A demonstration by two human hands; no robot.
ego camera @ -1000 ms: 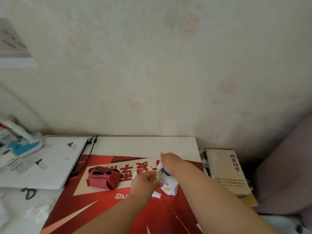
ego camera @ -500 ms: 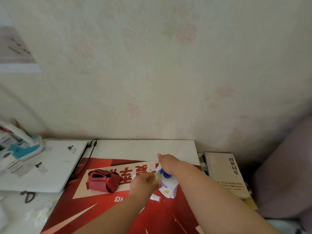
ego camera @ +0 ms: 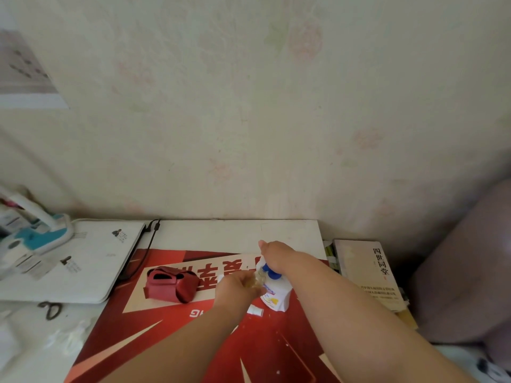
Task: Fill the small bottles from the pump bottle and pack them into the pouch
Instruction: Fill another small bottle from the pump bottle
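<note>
A white pump bottle (ego camera: 275, 295) with a blue pump collar stands on the red mat. My right hand (ego camera: 276, 255) lies on top of its pump head. My left hand (ego camera: 236, 287) grips a small clear bottle (ego camera: 257, 280) with yellowish liquid, held against the pump spout. A small white cap (ego camera: 255, 310) lies on the mat in front of the pump bottle. A red pouch (ego camera: 171, 284), open at the top, sits on the mat to the left of my hands.
The red printed mat (ego camera: 193, 341) covers the white table (ego camera: 235, 233). A white laptop (ego camera: 69, 266) with a black cable lies at left, scissors (ego camera: 51, 309) in front of it. Books (ego camera: 365, 272) are stacked at the right edge. A wall rises behind.
Both hands stay at the pump bottle. The camera view has tilted up slightly, so the table sits a little lower in frame.
</note>
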